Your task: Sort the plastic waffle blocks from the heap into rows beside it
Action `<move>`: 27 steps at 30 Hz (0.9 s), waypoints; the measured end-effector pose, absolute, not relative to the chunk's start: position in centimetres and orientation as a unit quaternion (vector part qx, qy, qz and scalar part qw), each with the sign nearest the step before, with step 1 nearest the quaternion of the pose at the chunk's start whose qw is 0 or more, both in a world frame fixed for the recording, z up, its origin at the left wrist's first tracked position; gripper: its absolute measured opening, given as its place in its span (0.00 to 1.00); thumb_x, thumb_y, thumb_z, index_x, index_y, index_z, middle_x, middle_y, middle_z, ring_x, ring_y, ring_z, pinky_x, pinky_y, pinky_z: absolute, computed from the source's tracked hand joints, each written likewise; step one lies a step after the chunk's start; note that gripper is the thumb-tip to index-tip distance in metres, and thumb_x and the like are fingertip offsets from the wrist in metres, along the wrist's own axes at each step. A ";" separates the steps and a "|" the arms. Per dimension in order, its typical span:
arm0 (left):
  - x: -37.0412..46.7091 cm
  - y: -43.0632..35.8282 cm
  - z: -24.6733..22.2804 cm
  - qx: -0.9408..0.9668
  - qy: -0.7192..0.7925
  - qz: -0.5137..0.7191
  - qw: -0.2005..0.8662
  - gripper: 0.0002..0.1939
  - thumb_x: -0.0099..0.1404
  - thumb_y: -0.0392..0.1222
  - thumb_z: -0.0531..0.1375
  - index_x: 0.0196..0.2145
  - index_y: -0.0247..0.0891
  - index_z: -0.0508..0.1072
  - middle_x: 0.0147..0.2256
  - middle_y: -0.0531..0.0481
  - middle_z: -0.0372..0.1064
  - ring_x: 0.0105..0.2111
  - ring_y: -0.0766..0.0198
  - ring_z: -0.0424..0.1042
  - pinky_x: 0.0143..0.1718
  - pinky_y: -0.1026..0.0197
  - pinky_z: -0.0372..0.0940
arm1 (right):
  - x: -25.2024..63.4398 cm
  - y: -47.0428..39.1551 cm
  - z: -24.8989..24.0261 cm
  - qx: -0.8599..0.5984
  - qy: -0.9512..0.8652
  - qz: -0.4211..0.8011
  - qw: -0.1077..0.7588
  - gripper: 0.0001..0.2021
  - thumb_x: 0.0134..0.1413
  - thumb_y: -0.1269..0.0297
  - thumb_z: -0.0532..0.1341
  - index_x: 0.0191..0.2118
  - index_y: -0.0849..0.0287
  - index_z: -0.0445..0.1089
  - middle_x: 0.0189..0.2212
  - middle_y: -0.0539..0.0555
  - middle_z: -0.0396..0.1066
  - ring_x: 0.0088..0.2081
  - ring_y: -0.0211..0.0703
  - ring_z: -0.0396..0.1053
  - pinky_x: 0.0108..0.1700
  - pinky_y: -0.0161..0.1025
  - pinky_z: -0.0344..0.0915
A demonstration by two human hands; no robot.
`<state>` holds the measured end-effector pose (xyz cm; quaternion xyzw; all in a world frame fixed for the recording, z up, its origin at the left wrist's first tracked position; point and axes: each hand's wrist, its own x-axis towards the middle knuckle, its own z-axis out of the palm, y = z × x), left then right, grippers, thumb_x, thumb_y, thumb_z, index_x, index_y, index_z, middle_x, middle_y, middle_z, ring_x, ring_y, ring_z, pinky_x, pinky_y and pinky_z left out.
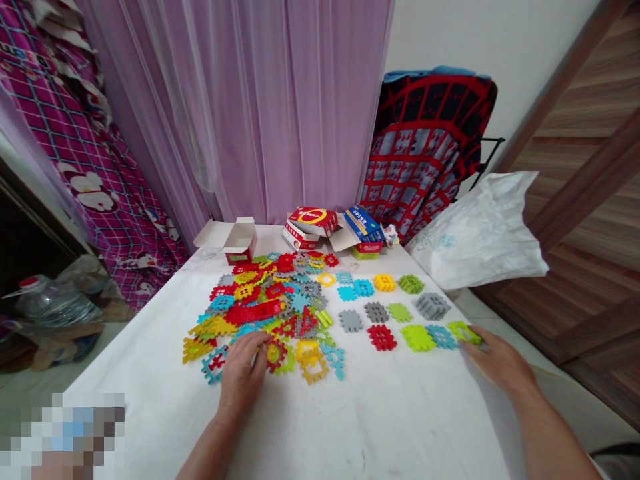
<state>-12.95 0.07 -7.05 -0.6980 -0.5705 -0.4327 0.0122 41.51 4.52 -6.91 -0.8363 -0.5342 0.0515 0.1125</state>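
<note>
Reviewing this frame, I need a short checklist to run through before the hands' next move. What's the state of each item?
1. Right hand in contact with the lime-green piece at the front row's right end: ok.
2. Firm grip on that piece: cannot tell.
3. Left hand at the near edge of the pile: ok.
4. Piece held in the left hand: cannot tell, the fingers hide it.
5. Front-row red piece apart from the pile: ok.
6. White bag away from the right hand: ok.
</note>
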 end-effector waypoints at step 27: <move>-11.9 -0.3 -7.2 -0.727 -0.595 -0.338 0.058 0.15 0.66 0.45 0.58 0.49 0.47 0.75 0.53 0.43 0.73 0.56 0.45 0.67 0.55 0.36 0.60 | 9.7 2.2 -1.5 -0.414 -0.876 0.108 0.221 0.13 0.53 0.63 0.63 0.46 0.52 0.74 0.49 0.52 0.74 0.52 0.49 0.65 0.54 0.48 0.58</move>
